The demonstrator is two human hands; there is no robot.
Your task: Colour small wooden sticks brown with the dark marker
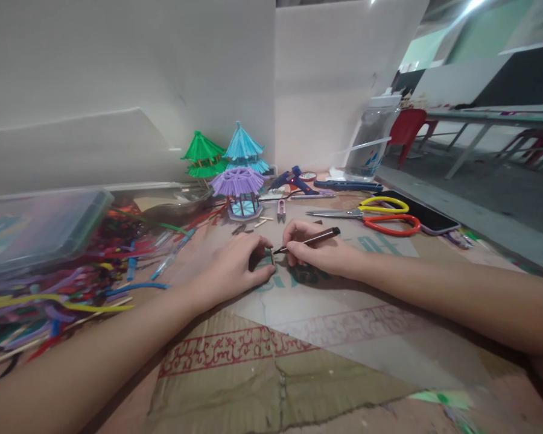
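Observation:
My left hand (242,265) rests on the cardboard sheet (344,367), its thumb and forefinger pinching a short thin stick (272,256) by its ends. In my right hand (310,244) is a dark marker pen (319,237), its tip touching or very close to the stick. Just beyond the hands stands a small pavilion model with a purple roof (238,182). Behind it are a light blue roofed model (243,144) and a green roofed one (203,150). Several short stick pieces (263,222) lie near my left fingers.
Yellow-and-red-handled scissors (366,214) and a phone (420,214) lie at the right. Farther back are thread snips (281,210), a blue glue gun (294,179), a blue-handled tool (348,185) and a clear bottle (373,141). A plastic box (45,229) sits among colourful strips (72,304) at left.

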